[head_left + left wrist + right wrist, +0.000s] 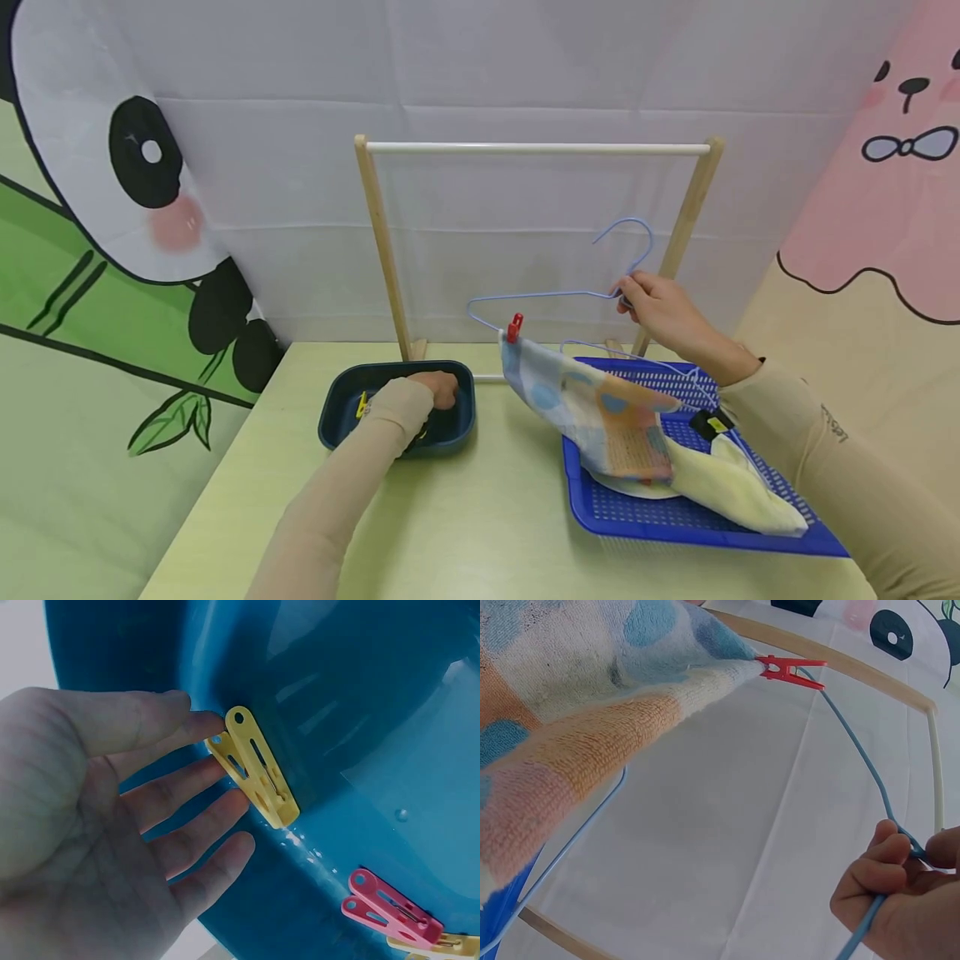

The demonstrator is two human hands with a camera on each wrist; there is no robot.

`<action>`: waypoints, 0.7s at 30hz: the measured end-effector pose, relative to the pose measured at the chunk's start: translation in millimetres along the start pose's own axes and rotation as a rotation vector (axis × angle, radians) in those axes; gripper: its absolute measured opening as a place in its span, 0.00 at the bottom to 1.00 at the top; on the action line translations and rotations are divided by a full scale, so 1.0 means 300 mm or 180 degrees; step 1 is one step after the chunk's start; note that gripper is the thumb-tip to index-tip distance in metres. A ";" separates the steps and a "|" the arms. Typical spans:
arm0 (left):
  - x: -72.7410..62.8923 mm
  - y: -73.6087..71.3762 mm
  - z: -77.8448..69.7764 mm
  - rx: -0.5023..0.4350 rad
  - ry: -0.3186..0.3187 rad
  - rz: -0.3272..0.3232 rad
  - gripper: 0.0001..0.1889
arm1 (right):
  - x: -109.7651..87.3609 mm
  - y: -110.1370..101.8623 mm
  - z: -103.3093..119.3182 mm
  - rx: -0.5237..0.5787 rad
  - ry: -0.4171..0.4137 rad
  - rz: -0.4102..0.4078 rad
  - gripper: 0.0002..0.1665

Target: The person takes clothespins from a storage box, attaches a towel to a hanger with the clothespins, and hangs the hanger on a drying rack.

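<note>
While the left hand (112,817) touches a yellow clip (260,769) with loosely spread fingers, left of centre in the basin (459,425), the right hand (667,312), right of centre, curls round a blue hanger (551,294); below, a red clip (514,327) grips a patterned towel (592,408).

The towel (592,404) is showing blue spots over white, orange and pink patches, while the clip (513,328) is showing bright red, the hanger (540,294) light blue, the basket (705,539) deep blue, the tub (459,427) dark teal and the clothespin (255,766) yellow.
</note>
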State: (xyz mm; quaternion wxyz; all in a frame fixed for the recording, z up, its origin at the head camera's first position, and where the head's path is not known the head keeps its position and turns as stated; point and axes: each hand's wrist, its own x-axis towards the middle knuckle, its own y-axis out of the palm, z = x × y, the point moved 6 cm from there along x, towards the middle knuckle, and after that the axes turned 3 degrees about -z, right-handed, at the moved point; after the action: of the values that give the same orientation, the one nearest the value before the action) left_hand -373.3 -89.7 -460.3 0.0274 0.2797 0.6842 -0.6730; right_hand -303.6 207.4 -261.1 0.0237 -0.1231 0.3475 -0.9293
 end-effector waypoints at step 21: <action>-0.010 0.003 -0.009 0.0055 -0.0076 0.0015 0.15 | -0.013 0.006 0.009 0.0032 -0.0029 0.0083 0.25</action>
State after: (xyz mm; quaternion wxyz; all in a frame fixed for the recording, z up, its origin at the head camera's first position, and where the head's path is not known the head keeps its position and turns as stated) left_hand -369.4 -88.2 -459.6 0.0347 0.2735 0.6773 -0.6821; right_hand -299.1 204.7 -261.1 0.0380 -0.1227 0.3442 -0.9301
